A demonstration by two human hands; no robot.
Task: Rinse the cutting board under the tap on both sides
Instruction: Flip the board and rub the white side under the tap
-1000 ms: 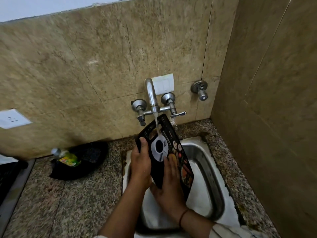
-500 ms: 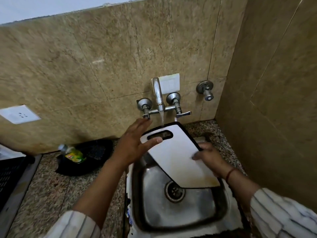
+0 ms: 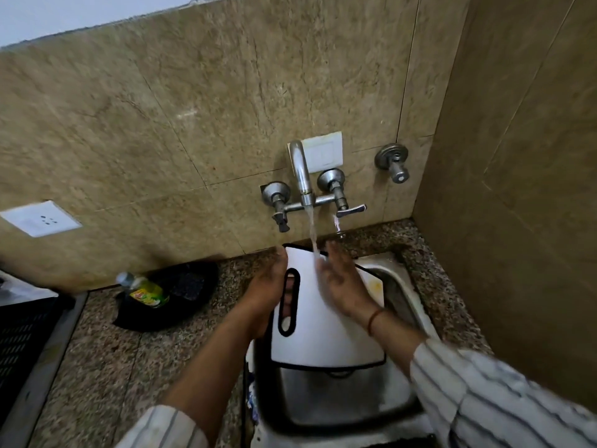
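The cutting board (image 3: 318, 331) shows its plain white side with a black rim, tilted over the steel sink (image 3: 397, 286). Its slotted handle lies at the left. My left hand (image 3: 269, 286) grips the board at that left edge, fingers showing through the slot. My right hand (image 3: 342, 279) rests flat on the white face near the top, fingers spread. Water runs from the tap (image 3: 302, 176) and lands on the board's upper edge beside my right fingers.
A black pan (image 3: 190, 295) with a green-labelled bottle (image 3: 145, 291) lying in it sits on the granite counter (image 3: 97, 367) left of the sink. A black crate (image 3: 19, 337) stands at far left. Tiled walls close in behind and on the right.
The board was flipped from its printed black side to the white side, then turned so the handle sits left. My left hand took hold of the handle edge; my right hand moved onto the white face.
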